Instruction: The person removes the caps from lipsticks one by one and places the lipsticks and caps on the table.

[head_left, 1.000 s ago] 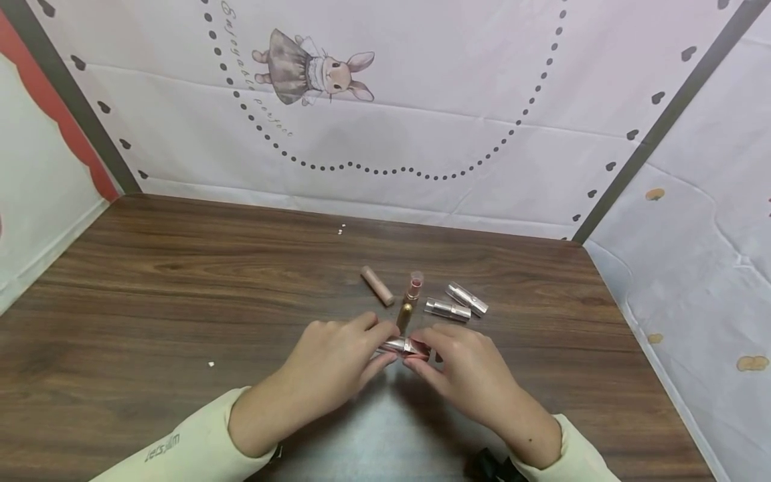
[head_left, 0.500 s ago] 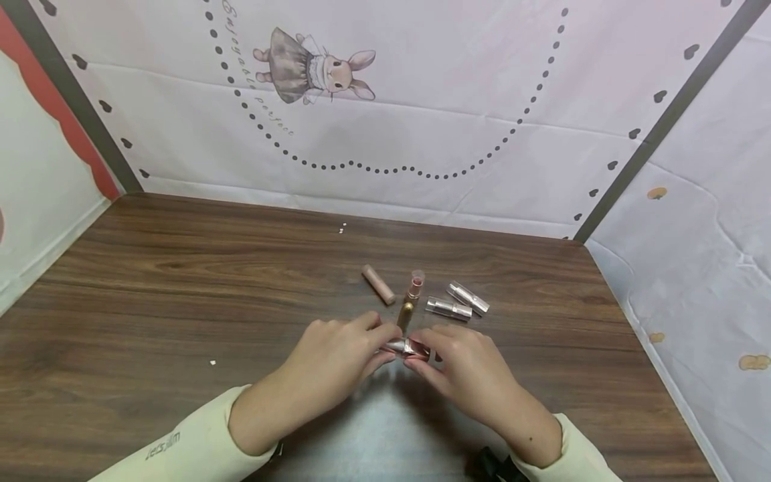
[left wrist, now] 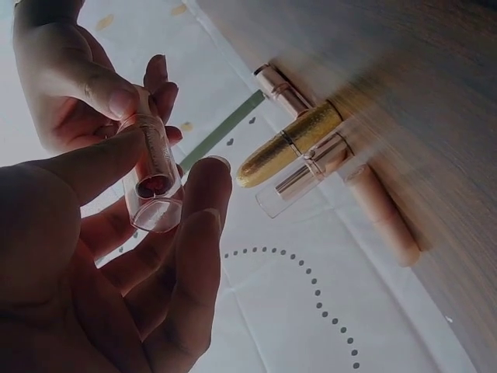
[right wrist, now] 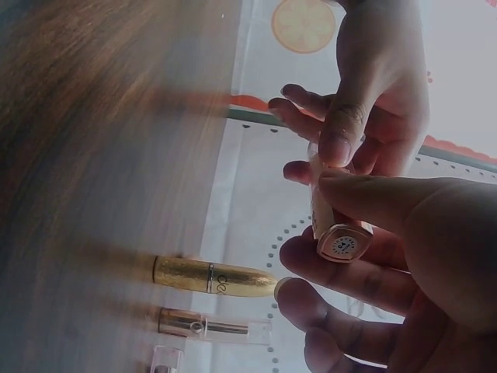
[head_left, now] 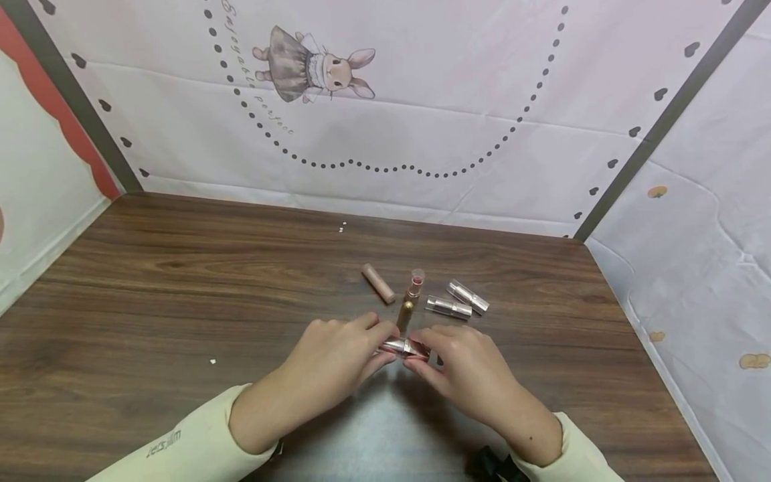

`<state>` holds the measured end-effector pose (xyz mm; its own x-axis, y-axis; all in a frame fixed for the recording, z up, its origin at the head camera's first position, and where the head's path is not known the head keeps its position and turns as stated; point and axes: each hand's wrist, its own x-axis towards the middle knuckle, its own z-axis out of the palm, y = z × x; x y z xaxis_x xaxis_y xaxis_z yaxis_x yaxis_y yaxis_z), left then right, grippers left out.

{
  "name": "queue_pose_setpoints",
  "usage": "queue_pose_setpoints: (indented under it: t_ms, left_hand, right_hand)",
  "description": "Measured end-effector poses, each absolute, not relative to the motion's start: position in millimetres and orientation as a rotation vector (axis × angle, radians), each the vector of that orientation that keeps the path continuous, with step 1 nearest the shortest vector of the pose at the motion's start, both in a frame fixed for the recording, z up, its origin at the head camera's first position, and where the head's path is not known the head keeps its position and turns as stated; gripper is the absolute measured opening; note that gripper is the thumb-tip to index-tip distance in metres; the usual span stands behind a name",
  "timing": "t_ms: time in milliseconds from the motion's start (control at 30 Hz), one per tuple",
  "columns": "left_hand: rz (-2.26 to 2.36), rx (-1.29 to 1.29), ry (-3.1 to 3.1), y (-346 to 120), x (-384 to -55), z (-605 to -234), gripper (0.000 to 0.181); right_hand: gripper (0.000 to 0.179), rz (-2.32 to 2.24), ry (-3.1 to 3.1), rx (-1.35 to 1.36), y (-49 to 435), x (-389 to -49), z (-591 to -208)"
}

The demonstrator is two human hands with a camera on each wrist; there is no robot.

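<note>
Between my hands is a lipstick (head_left: 397, 345) with a shiny rose-gold body and a clear cap. My left hand (head_left: 328, 361) pinches its clear-cap end; dark red shows inside the cap (left wrist: 159, 211) in the left wrist view. At the other end my right hand (head_left: 476, 371) grips the base between thumb and fingers. A round label (right wrist: 342, 246) on the base faces the right wrist camera. Just beyond the hands a gold bullet-shaped tube (head_left: 406, 316) stands upright, with a clear-capped lipstick (head_left: 414, 286) upright behind it.
Two shiny clear-capped lipsticks, a nearer one (head_left: 448, 308) and a farther one (head_left: 468, 297), lie to the right of the gold tube. A matte pink tube (head_left: 378, 284) lies to its left. Small white scraps, one (head_left: 213, 361) at left, dot the wooden table (head_left: 181, 281). Printed cloth walls surround it.
</note>
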<state>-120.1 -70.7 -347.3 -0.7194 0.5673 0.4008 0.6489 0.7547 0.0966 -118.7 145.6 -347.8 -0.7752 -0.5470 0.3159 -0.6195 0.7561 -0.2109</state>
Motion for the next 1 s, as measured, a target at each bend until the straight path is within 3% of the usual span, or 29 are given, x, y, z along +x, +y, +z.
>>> queue_pose_setpoints:
  t_ms: [1000]
  left_hand:
    - [-0.401,-0.908,-2.713,-69.7,-120.7,-343.5,0.02]
  right_hand:
    - [0.02,0.45,-2.737,0.948,145.3,-120.1,-347.7]
